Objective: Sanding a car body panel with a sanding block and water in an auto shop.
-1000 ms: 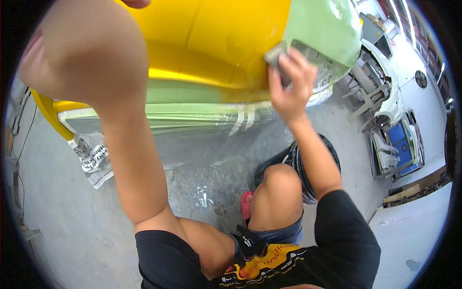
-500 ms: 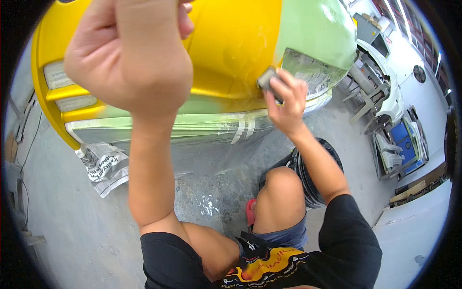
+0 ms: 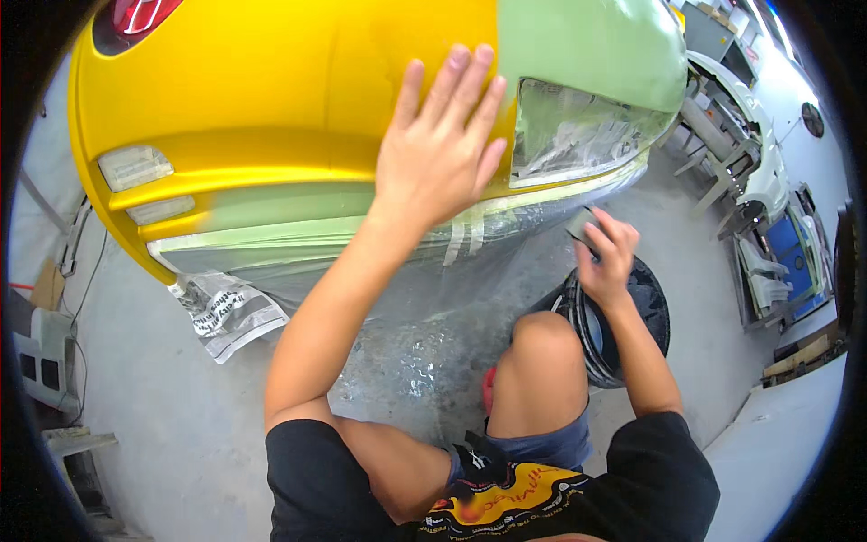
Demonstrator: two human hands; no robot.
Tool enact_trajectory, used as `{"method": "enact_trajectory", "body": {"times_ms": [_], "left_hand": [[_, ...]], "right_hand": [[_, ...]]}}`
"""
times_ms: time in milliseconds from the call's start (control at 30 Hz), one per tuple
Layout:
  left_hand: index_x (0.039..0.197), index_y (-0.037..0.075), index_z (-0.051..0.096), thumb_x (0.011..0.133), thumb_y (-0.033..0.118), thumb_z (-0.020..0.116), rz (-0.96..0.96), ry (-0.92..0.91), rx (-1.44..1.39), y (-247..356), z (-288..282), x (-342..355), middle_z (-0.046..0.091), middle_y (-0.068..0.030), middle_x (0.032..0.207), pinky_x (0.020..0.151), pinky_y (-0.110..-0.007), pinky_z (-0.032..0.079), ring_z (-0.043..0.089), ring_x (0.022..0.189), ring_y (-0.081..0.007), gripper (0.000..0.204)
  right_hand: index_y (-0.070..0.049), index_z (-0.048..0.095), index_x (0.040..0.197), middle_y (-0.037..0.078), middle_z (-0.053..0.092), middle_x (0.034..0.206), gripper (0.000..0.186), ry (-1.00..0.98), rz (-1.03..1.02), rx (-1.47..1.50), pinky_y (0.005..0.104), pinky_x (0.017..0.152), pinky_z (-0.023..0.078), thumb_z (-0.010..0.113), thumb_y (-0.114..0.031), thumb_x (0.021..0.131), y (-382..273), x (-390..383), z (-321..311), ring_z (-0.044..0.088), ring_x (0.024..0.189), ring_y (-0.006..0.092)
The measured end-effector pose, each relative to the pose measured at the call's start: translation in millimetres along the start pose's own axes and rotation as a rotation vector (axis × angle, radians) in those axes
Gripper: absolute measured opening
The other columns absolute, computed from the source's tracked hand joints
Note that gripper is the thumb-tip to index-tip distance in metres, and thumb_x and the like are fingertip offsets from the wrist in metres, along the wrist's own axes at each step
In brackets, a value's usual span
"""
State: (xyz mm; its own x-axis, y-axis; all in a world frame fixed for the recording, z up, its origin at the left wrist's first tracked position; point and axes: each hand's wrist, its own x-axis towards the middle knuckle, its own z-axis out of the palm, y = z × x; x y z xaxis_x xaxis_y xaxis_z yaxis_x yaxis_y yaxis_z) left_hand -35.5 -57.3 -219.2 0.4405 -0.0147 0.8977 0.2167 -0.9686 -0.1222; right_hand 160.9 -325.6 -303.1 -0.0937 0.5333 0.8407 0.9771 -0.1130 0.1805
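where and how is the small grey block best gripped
Probably by its lower-right end, thumb and fingers on opposite sides, coming from the lower right: the grey block looks small and slab-like, and the right hand holds it there, leaving its upper-left end sticking out clear.

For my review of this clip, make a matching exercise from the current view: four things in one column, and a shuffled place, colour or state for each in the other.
Things
1. Left hand
2. Grey block
3. Bucket
4. Car lamp

Place, colour or state
A. Black, beside the right knee
B. Red, at the picture's upper left
C. Spread open over the yellow bodywork
D. Held in the right hand

Right pairs: 1-C, 2-D, 3-A, 4-B
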Motion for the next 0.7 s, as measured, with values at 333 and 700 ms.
{"method": "enact_trajectory", "body": {"times_ms": [333, 700], "left_hand": [[0.120, -0.004, 0.069, 0.091, 0.030, 0.071, 0.424, -0.383, -0.376, 49, 46, -88, 0.057, -0.0184, 0.148, 0.124, -0.049, 0.033, 0.050, 0.143, -0.0307, 0.044], [0.139, -0.001, 0.063, 0.087, 0.021, 0.067, 0.206, -0.096, 0.146, 20, -1, 4, 0.047, -0.0200, 0.158, 0.127, -0.056, 0.018, 0.038, 0.151, -0.0389, 0.057]], "right_hand": [[-0.002, 0.064, 0.102, 0.015, 0.067, 0.096, 0.030, -0.675, 0.624, 0.279, 0.0390, 0.075, 0.052, 0.071, -0.009, 0.074, 68, -97, -76, 0.065, 0.083, 0.0330], [-0.004, 0.073, 0.118, 0.020, 0.073, 0.119, 0.051, -1.917, 0.474, 0.185, 0.0450, 0.097, 0.054, 0.077, -0.039, 0.081, 111, -243, 14, 0.068, 0.112, 0.0399]]}}
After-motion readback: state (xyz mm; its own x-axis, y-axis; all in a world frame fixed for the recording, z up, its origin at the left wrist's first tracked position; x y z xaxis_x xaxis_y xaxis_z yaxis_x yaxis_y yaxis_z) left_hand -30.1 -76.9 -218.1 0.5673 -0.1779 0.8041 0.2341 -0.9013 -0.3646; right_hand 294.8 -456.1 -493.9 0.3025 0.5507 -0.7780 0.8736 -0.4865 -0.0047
